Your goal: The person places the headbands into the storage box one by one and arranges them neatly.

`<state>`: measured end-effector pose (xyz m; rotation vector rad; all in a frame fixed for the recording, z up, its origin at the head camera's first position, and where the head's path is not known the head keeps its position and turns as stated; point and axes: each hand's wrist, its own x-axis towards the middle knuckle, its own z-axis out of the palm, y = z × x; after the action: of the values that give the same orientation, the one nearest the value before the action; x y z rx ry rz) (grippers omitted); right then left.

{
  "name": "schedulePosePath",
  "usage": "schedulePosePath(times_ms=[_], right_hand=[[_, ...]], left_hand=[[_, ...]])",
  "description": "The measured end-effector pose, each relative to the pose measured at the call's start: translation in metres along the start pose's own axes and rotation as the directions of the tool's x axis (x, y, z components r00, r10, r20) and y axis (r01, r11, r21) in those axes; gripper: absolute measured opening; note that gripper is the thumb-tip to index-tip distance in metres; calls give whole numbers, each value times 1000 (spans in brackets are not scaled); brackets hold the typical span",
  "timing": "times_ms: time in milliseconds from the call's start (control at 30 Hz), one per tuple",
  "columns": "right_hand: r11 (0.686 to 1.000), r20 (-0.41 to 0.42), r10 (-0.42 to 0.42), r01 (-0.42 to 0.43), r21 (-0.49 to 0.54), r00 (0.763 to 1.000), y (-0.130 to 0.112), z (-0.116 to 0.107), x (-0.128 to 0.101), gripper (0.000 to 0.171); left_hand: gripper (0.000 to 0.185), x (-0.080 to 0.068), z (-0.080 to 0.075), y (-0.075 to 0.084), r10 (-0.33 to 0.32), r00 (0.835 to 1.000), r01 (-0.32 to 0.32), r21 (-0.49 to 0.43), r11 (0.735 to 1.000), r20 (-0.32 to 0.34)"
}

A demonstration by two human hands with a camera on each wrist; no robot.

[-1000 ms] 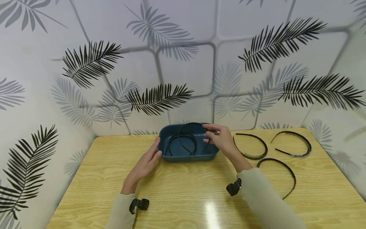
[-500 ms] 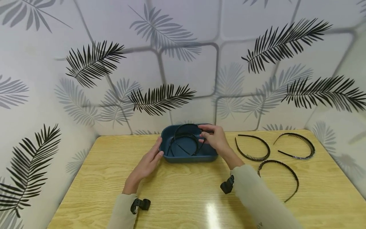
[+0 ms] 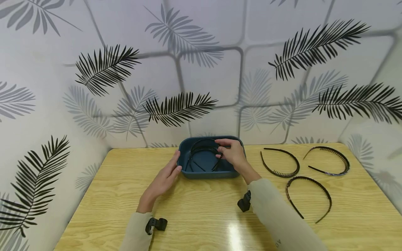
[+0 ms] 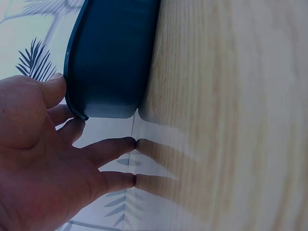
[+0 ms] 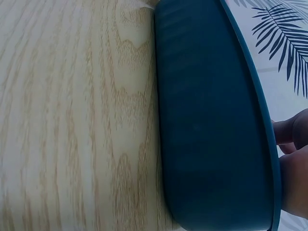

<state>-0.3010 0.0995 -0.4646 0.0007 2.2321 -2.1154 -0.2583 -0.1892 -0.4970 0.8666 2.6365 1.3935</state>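
Note:
A dark blue rectangular bin (image 3: 210,175) stands on the table close to the wall. My left hand (image 3: 164,176) is at its left end; in the left wrist view the thumb touches the rim, while spread fingers (image 4: 113,146) reach down to the tabletop. Inside the bin, my right hand (image 3: 233,153) pinches a thin black headband (image 3: 201,141) by its right side. Another black toothed headband (image 3: 204,149) lies in the bin, overlapped by the held one. In the right wrist view, the bin's wall (image 5: 211,125) hides most of the right hand (image 5: 294,168).
To the right of the bin, three dark headbands lie apart on the wooden table (image 3: 194,209): a toothed headband (image 3: 298,167) nearest the bin, a shiny-ended headband (image 3: 347,164) farther right, and a headband (image 3: 327,191) closer to the front. A leaf-patterned wall (image 3: 213,80) rises behind.
My right hand has moved left and slightly down inside the bin, lowering the headband over the other one. The left hand stays at the bin's end; the view has shifted slightly.

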Motion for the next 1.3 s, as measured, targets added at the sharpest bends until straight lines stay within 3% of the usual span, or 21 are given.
schedulePosePath(times_ms=[700,833,1000,1300], right_hand=[[989,-3,-2,1,-148,1000,8,9,5,34],[970,20,-38,41,-242,999,9,8,7,35],[920,47,-95,105,-377,994,10,6,8,37],[904,38,-77,86,-418,996,10,5,8,37]], left_hand=[[59,-1,0,-1,-4,1000,4,-14,1000,-3],[60,0,0,1,-10,1000,10,-7,1000,1],[60,-1,-1,2,-12,1000,12,-7,1000,2],[59,0,0,0,-8,1000,8,8,1000,-7]])
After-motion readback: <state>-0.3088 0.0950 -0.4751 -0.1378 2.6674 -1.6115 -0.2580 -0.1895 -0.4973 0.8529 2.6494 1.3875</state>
